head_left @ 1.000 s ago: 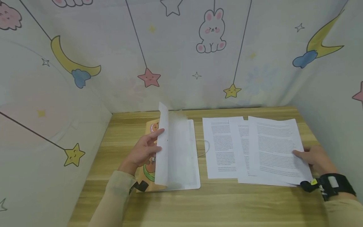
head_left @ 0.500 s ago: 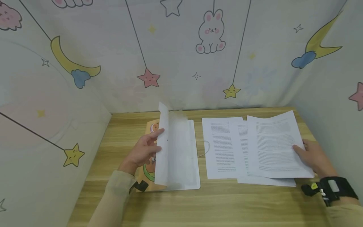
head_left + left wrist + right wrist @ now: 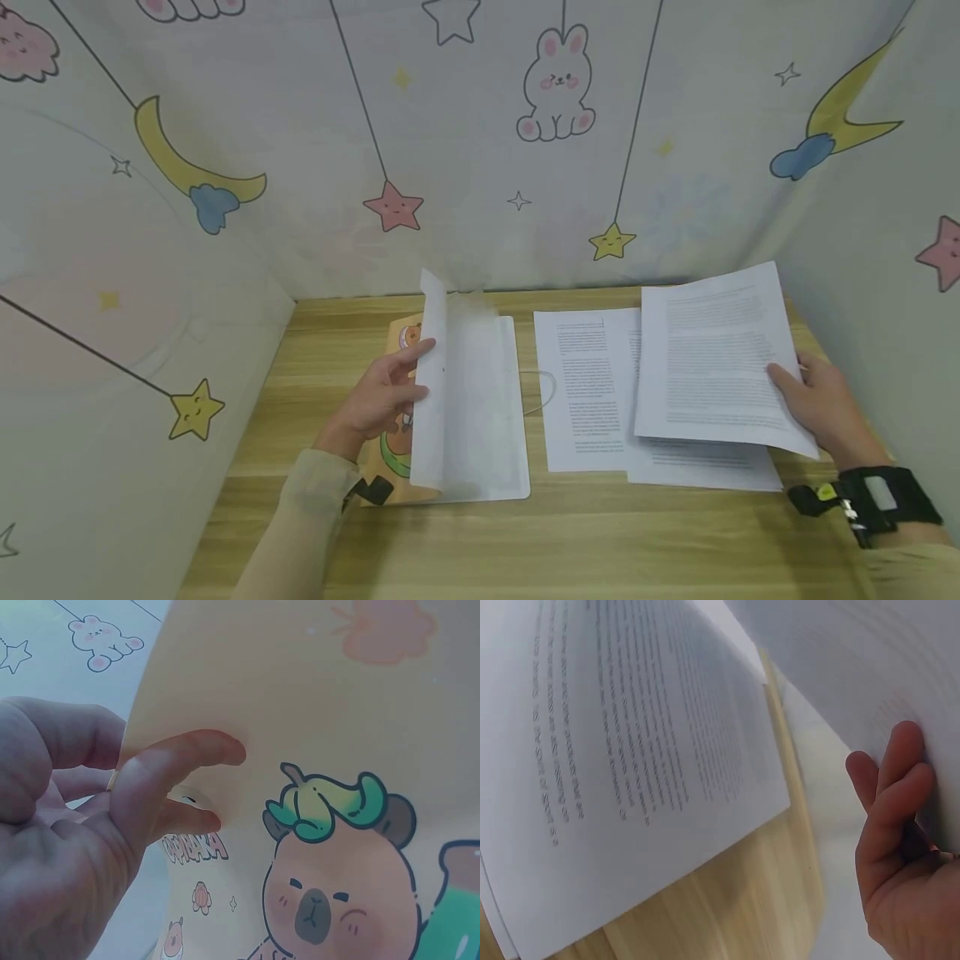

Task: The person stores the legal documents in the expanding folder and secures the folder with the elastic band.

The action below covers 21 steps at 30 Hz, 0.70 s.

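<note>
Pinching a white, text-covered, gently bowed sheet (image 3: 716,358) in right hand (image 3: 821,404), gripping an orange capybara-printed folder (image 3: 322,795) with left hand (image 3: 375,400)

Head view: diffuse light falling rather dim, greying patterned wall cloth (image 3: 465,125); raised printed sheet (image 3: 712,358) casting soft shadow on page beneath (image 3: 701,471); faint shade lying beside left sleeve (image 3: 292,525) on wood-grain tabletop (image 3: 585,542). Left wrist: left hand (image 3: 82,855) sitting in bluish shade, capybara-patterned folder cover (image 3: 262,690) glowing warmer. Right wrist: light seeping through raised printed sheet (print ghosting faintly), page text (image 3: 592,720) blurring, soft shadow darkening tabletop.
</note>
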Each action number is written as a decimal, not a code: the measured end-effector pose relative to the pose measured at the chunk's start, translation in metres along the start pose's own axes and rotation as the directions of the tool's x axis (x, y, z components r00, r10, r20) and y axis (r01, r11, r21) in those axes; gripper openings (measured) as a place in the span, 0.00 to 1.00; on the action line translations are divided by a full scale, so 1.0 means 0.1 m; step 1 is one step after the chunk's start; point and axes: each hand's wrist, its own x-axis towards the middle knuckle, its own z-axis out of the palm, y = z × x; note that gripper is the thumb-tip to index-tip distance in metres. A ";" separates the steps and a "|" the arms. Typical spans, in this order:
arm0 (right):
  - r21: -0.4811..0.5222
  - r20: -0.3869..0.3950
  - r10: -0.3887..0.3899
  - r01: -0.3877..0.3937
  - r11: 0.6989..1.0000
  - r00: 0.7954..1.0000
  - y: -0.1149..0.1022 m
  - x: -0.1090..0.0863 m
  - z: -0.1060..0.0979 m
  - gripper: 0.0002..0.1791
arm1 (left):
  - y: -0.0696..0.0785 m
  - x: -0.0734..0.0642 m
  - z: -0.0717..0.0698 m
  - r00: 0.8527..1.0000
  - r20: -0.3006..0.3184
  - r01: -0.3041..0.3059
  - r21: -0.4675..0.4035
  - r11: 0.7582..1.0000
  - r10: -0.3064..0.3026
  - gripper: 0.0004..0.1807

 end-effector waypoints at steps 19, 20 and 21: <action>0.158 0.059 -0.083 0.073 0.985 0.995 -0.70 -0.15 0.13 0.40 | -0.02 0.06 0.02 1.000 0.020 -0.016 0.020 1.000 0.016 0.43; 0.166 0.062 -0.097 0.085 0.982 0.993 -0.75 -0.17 0.14 0.40 | -0.02 0.06 0.02 1.000 0.020 -0.017 0.016 1.000 0.016 0.43; 0.178 0.067 -0.110 0.097 0.979 0.992 -0.80 -0.18 0.15 0.39 | -0.03 0.06 0.02 1.000 0.020 -0.018 0.015 1.000 0.018 0.43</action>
